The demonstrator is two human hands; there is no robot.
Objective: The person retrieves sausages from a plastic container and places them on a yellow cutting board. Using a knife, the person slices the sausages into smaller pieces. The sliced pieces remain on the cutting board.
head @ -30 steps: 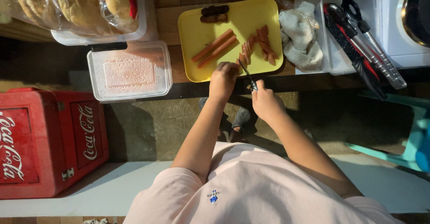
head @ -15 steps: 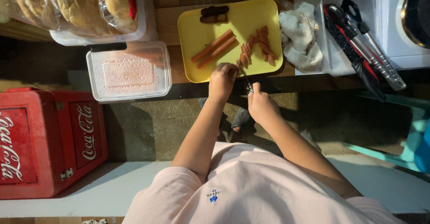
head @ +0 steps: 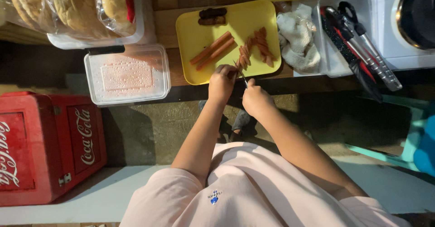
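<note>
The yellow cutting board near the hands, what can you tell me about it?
The yellow cutting board is a flat rounded rectangle that looks like plastic, lying on a wooden counter. On it are two whole reddish sausages, a cluster of cut sausage pieces and a small dark lump near its far edge. A pale cloth lies against one side. At its near edge the left hand steadies a piece while the right hand holds a small knife.
</note>
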